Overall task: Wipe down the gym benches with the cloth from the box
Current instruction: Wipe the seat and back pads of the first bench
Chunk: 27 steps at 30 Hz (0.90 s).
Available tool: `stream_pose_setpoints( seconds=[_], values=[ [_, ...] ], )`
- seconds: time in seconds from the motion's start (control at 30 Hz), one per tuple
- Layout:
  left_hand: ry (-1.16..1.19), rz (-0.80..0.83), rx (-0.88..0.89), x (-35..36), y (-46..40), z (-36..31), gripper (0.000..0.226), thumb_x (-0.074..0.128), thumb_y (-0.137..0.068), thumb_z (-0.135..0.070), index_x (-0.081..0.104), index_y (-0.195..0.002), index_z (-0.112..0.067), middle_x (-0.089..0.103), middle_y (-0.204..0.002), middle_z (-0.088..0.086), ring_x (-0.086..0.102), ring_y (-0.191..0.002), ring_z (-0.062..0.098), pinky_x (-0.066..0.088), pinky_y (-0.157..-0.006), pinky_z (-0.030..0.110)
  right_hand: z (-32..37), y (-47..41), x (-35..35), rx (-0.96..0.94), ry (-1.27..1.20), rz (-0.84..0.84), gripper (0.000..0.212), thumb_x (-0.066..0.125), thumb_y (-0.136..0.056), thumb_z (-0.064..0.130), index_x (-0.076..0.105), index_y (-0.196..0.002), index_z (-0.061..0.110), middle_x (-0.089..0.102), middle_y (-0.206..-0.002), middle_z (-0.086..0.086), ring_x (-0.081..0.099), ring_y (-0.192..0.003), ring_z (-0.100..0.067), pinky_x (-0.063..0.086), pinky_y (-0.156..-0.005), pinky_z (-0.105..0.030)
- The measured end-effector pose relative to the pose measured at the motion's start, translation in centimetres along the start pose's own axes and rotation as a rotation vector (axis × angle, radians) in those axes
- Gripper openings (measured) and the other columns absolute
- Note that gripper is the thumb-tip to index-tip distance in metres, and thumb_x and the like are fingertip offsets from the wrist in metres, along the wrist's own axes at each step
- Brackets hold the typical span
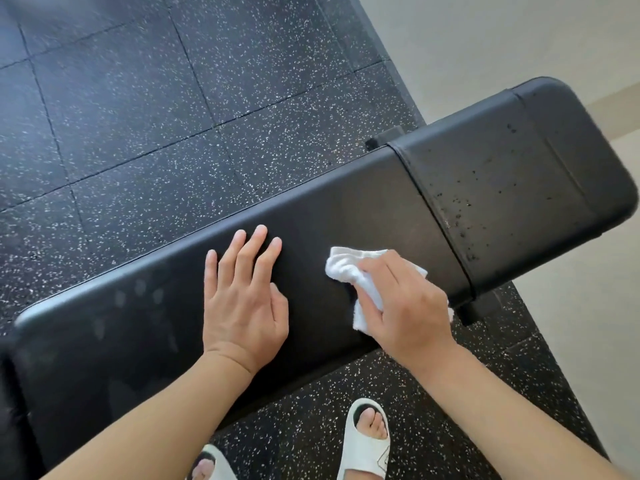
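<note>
Stretching from lower left to upper right, the long black padded vinyl gym bench crosses a black rubber tile floor flecked with white. Faint smudges like handprints show on the bench pad's left portion. Just right of them, the left hand lies flat on the pad, palm down, fingers straight and slightly spread, holding nothing. Beside it but not touching, the right hand grips the crumpled white cloth, fingers curled over it and pressing it against the pad near the seam. Past the seam, the shorter black seat section carries scattered dark specks. Below the bench, two feet in white open-toe slide sandals stand on the floor. A pale smooth floor runs along the right.
</note>
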<state>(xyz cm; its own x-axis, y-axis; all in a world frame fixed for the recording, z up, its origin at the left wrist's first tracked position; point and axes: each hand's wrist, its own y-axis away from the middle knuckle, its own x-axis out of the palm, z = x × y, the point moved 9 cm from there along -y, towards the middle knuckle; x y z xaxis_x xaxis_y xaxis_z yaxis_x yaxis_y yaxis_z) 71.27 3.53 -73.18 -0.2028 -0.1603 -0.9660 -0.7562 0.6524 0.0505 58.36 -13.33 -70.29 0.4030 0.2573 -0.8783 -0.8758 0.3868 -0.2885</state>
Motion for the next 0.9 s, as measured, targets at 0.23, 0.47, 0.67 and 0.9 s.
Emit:
stream_pose_setpoints(
  seconds=[0.23,0.47,0.67,0.9],
  values=[
    [0.073,0.028,0.020,-0.7,0.2,0.0,0.062,0.038,-0.095,-0.028,0.043,-0.157,-0.021,0.033,-0.169,0.000,0.021,-0.160,0.026,0.012,-0.129,0.058,-2.7,-5.8,1.1,0.353,0.098,-0.042,0.021,0.055,-0.100,0.034,0.061,-0.111,0.017,0.057,-0.107,-0.003,0.061,-0.081,-0.034,0.035,-0.060,-0.035],
    [0.268,0.103,0.091,-2.7,3.2,4.2,0.060,0.056,-0.092,-0.009,0.048,-0.151,-0.011,0.033,-0.168,0.007,0.024,-0.158,0.027,0.019,-0.128,0.049,10.0,-6.1,6.6,0.347,0.118,0.002,0.024,0.052,-0.102,0.031,0.059,-0.113,0.011,0.056,-0.111,-0.009,0.061,-0.089,-0.035,0.034,-0.061,-0.036],
    [0.180,0.046,0.019,-5.6,13.5,17.8,0.058,0.059,-0.091,-0.009,0.049,-0.148,-0.011,0.037,-0.166,0.005,0.032,-0.156,0.027,0.024,-0.128,0.050,26.3,-3.8,12.5,0.175,0.009,0.066,0.015,0.069,-0.092,0.024,0.063,-0.099,0.012,0.058,-0.097,-0.006,0.061,-0.074,-0.027,0.035,-0.051,-0.032],
    [0.270,-0.030,-0.117,-6.3,18.1,24.1,0.043,0.052,-0.093,-0.017,0.057,-0.133,-0.001,0.046,-0.157,0.016,0.041,-0.148,0.035,0.036,-0.118,0.058,36.1,-1.1,16.1,-0.199,-0.100,0.249,0.016,0.063,-0.091,0.024,0.062,-0.105,0.017,0.061,-0.098,-0.003,0.061,-0.082,-0.022,0.050,-0.055,-0.034]
  ],
)
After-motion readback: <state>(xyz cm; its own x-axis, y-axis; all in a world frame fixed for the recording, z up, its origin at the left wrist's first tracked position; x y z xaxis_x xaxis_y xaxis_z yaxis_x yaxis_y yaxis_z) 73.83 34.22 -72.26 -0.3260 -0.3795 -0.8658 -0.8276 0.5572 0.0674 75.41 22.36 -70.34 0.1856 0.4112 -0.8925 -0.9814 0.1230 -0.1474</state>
